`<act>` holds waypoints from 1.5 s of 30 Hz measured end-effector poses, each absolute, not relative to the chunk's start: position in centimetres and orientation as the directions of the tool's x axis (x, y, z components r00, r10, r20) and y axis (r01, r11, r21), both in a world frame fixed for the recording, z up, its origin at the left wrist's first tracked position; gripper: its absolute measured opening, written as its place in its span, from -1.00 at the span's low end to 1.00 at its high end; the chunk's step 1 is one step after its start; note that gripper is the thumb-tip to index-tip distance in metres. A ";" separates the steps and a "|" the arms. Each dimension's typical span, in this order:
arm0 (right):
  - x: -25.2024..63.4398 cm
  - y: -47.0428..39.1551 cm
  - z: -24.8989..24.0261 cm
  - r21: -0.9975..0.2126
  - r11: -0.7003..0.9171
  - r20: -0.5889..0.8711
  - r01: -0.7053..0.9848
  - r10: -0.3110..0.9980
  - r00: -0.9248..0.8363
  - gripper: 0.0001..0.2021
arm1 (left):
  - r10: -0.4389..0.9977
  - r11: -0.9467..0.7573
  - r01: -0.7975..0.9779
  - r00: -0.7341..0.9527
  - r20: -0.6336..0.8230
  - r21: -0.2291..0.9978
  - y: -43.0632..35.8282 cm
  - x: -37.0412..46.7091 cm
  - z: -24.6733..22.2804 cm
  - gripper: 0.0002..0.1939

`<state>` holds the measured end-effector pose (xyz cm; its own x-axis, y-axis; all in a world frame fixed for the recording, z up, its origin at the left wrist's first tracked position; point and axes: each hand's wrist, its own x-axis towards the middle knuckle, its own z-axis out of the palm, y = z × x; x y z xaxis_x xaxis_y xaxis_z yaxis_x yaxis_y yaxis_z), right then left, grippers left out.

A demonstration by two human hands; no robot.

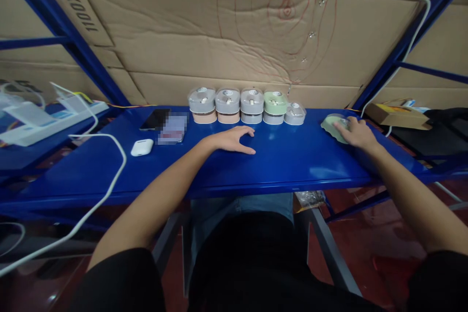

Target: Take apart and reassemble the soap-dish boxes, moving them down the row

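As the right hand (356, 132) covers a green piece (332, 126) by the shelf (292, 165) edge, left hand (234, 139) flat

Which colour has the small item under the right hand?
Pale green. The item lies on the blue shelf under the right hand, seen in the head view.

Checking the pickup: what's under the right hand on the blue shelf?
Under the right hand lies a pale green rounded piece on the blue shelf. Its left part shows; the fingers cover the rest, so its full shape cannot be seen.
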<state>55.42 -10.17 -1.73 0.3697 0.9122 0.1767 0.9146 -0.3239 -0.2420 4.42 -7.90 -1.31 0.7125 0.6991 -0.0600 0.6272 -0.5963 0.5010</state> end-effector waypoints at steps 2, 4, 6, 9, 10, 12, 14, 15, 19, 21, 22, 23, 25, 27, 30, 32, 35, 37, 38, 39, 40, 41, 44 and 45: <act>55.3 -7.0 -1.0 -0.331 -0.398 0.152 0.856 0.873 0.464 -0.32 | 0.693 -0.608 0.626 0.719 -0.059 0.488 -7.8 4.4 -1.4 -0.07; 54.3 -3.9 -0.7 -0.365 -0.406 0.157 0.838 0.860 0.485 -0.38 | 0.689 -0.616 0.625 0.723 -0.058 0.479 -7.7 4.4 -1.5 -0.07; 52.7 -1.2 -1.1 -0.407 -0.386 0.173 0.828 0.857 0.485 -0.39 | 0.685 -0.624 0.622 0.727 -0.052 0.474 -7.6 4.3 -1.6 -0.09; 50.3 1.3 -2.6 -0.475 -0.290 0.238 0.831 0.867 0.439 -0.35 | 0.681 -0.628 0.606 0.732 -0.033 0.487 -7.5 4.2 -1.8 -0.12; 49.7 1.7 -3.1 -0.503 -0.244 0.262 0.830 0.872 0.414 -0.33 | 0.683 -0.626 0.603 0.730 -0.027 0.494 -7.4 4.2 -1.9 -0.12; 49.0 1.8 -3.9 -0.552 -0.173 0.293 0.816 0.876 0.384 -0.28 | 0.685 -0.623 0.601 0.728 -0.022 0.501 -7.3 4.1 -2.0 -0.13; 48.8 1.3 -4.1 -0.567 -0.131 0.342 0.813 0.860 0.378 -0.21 | 0.682 -0.628 0.596 0.731 -0.015 0.501 -7.2 4.1 -2.1 -0.15; 48.8 0.8 -3.9 -0.547 -0.103 0.392 0.831 0.845 0.363 -0.17 | 0.679 -0.633 0.591 0.734 -0.009 0.500 -7.2 4.1 -2.1 -0.16; 47.8 -1.2 -2.6 -0.265 0.147 0.598 0.953 0.800 0.043 -0.05 | 0.675 -0.639 0.584 0.737 0.001 0.500 -7.2 4.1 -2.1 -0.18; 46.4 -1.8 -2.3 -0.131 0.295 0.572 0.946 0.802 -0.171 -0.03 | 0.678 -0.636 0.589 0.735 -0.004 0.499 -7.3 4.1 -2.0 -0.17; 45.6 -1.8 -2.3 -0.099 0.353 0.533 0.930 0.808 -0.250 -0.02 | 0.678 -0.636 0.590 0.735 -0.007 0.497 -7.4 4.1 -1.9 -0.16; 44.7 -1.8 -2.4 -0.090 0.396 0.488 0.914 0.817 -0.307 0.01 | 0.677 -0.636 0.591 0.736 -0.009 0.496 -7.4 4.1 -1.9 -0.15; 43.3 -1.9 -2.7 -0.109 0.443 0.403 0.890 0.838 -0.368 0.08 | 0.675 -0.638 0.592 0.737 -0.012 0.493 -7.4 4.1 -1.9 -0.15; 42.5 -2.4 -2.8 -0.132 0.452 0.358 0.882 0.851 -0.383 0.13 | 0.674 -0.640 0.590 0.739 -0.011 0.492 -7.3 4.1 -1.9 -0.16; 42.1 -4.7 -2.3 -0.124 0.454 0.367 0.882 0.847 -0.384 0.03 | 0.672 -0.643 0.584 0.741 0.000 0.495 -7.1 4.1 -2.2 -0.15; 42.1 -6.9 -1.9 -0.112 0.421 0.417 0.900 0.842 -0.342 -0.08 | 0.672 -0.644 0.582 0.740 0.004 0.497 -7.0 4.1 -2.3 -0.15; 42.2 -9.3 -1.8 -0.151 0.265 0.517 0.952 0.842 -0.152 -0.09 | 0.676 -0.639 0.588 0.737 -0.002 0.497 -7.1 4.1 -2.3 -0.14; 42.3 -9.9 -2.1 -0.209 0.145 0.476 0.967 0.879 -0.029 0.00 | 0.677 -0.637 0.588 0.736 -0.002 0.498 -7.2 4.2 -2.2 -0.13; 42.3 -9.9 -2.3 -0.230 0.107 0.426 0.967 0.905 0.001 0.02 | 0.682 -0.633 0.590 0.731 0.001 0.501 -7.3 4.2 -2.1 -0.13; 42.2 -9.9 -2.4 -0.240 0.096 0.377 0.966 0.926 0.001 0.02 | 0.692 -0.624 0.595 0.722 0.005 0.507 -7.5 4.3 -2.0 -0.12; 42.0 -9.8 -2.3 -0.239 0.122 0.336 0.963 0.941 -0.036 0.00 | 0.706 -0.609 0.601 0.708 0.009 0.518 -7.6 4.3 -2.0 -0.09; 41.6 -9.9 -2.2 -0.230 0.186 0.307 0.955 0.945 -0.110 -0.03 | 0.721 -0.592 0.602 0.693 0.018 0.535 -7.7 4.4 -1.9 -0.05; 39.3 -11.0 -1.4 -0.231 0.509 0.269 0.830 0.853 -0.448 -0.08 | 0.738 -0.561 0.554 0.672 0.068 0.615 -7.8 4.5 -2.0 0.15; 38.1 -11.6 -1.0 -0.255 0.607 0.268 0.753 0.792 -0.548 -0.06 | 0.730 -0.561 0.520 0.678 0.088 0.644 -7.8 4.6 -2.0 0.22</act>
